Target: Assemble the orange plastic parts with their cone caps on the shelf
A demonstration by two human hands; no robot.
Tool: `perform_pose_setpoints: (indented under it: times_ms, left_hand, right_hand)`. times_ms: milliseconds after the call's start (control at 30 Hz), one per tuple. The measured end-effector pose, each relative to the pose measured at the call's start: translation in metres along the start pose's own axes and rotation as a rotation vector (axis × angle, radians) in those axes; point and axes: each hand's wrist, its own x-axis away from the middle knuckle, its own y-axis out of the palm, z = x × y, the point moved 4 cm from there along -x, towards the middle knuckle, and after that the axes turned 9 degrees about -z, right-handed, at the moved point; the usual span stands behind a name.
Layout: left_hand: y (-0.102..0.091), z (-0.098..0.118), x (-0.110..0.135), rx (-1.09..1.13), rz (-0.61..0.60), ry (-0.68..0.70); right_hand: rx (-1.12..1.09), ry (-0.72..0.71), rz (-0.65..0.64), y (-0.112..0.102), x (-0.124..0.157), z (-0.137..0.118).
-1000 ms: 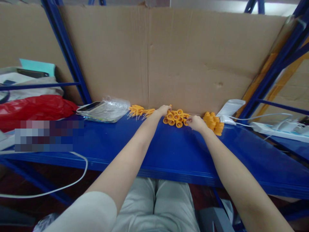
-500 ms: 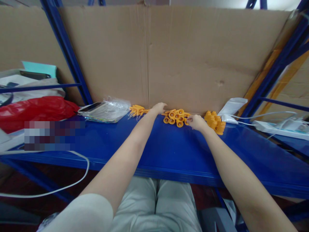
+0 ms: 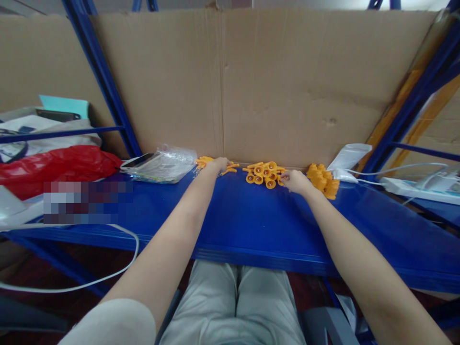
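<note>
My left hand (image 3: 220,164) reaches over orange-yellow pieces (image 3: 204,161) with small metal chains at the back of the blue shelf. A few slim yellow pieces (image 3: 233,167) lie just right of its fingertips; its fingers are too small and partly hidden to show their grip. A stack of yellow trumpet-shaped pieces (image 3: 266,172) lies in the middle, wide round mouths facing me. At the stack's right edge, the fingers of my right hand (image 3: 295,181) are pinched together. What they hold is hidden. Right of that hand stands a cluster of knobbly yellow pieces (image 3: 322,180).
Clear plastic packets (image 3: 165,165) and a red bag (image 3: 64,165) lie on the left. A white packet (image 3: 348,158), cables and a white power strip (image 3: 420,189) are on the right. Cardboard (image 3: 273,86) walls the back, between blue posts (image 3: 104,76).
My left hand has moved left, from beside the trumpet-shaped stack to the pieces with chains. My right hand stays at the stack's right edge. The view has shifted slightly.
</note>
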Motion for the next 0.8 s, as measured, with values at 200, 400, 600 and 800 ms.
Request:
perform_pose_setpoints:
  times_ms: [200,400,600,800]
  left_hand:
    - [0.004,0.006,0.007,0.002,0.091,-0.101]
    - [-0.001,0.005,0.014,0.060,0.179,-0.177]
    - [-0.016,0.014,0.034,0.018,0.210,-0.190]
    - [-0.029,0.050,0.058,-0.143,0.149,-0.063]
  right_hand:
    - [0.000,-0.020,0.011,0.001,-0.003,0.002]
    - [-0.025,-0.018,0.016,0.002,-0.006,0.004]
    - [-0.051,-0.034,0.040,0.005,-0.011,0.008]
    - [-0.044,-0.063,0.053,0.005,-0.009,0.008]
